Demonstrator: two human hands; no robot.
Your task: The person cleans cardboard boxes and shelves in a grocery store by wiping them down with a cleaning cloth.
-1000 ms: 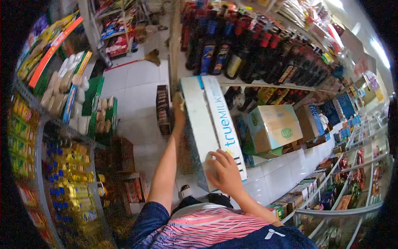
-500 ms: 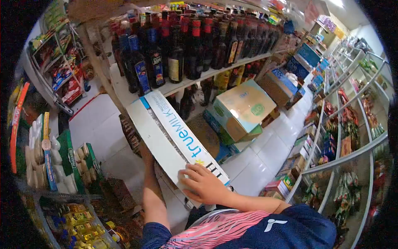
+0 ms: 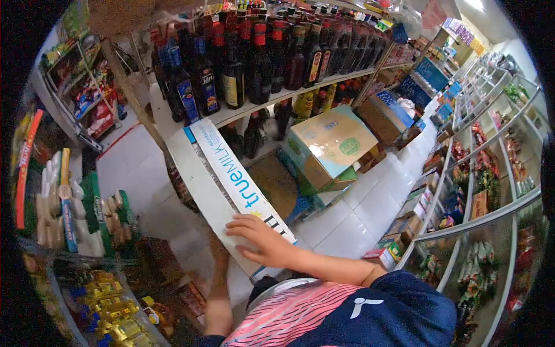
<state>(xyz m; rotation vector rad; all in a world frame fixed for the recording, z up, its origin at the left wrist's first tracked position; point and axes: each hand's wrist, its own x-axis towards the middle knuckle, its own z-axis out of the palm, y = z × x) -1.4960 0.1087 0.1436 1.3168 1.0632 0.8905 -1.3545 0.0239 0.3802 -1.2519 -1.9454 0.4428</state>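
Note:
A long white TH true MILK carton (image 3: 215,188) slants across the middle of the view, its far end beside the bottle shelf and its near end by my body. My right hand (image 3: 261,240) lies over the near end, palm down, fingers spread apart across the box. From below, my left hand (image 3: 217,246) reaches the carton's left side; its fingers are hidden behind the box, so its grip cannot be made out. A brown-and-green carton (image 3: 332,144) stands on the floor to the right, apart from both hands.
Dark bottles (image 3: 260,63) crowd the shelf (image 3: 237,113) ahead. Glass display cases (image 3: 480,228) line the right side of the tiled aisle (image 3: 341,222). Packaged goods (image 3: 72,202) and yellow-labelled bottles (image 3: 115,306) stand at the left. More boxes (image 3: 384,115) sit farther along the shelf.
The milk carton and my right hand have shifted left and slightly up in view. My left forearm sits lower, less of it showing. The shelves have shifted slightly with the camera.

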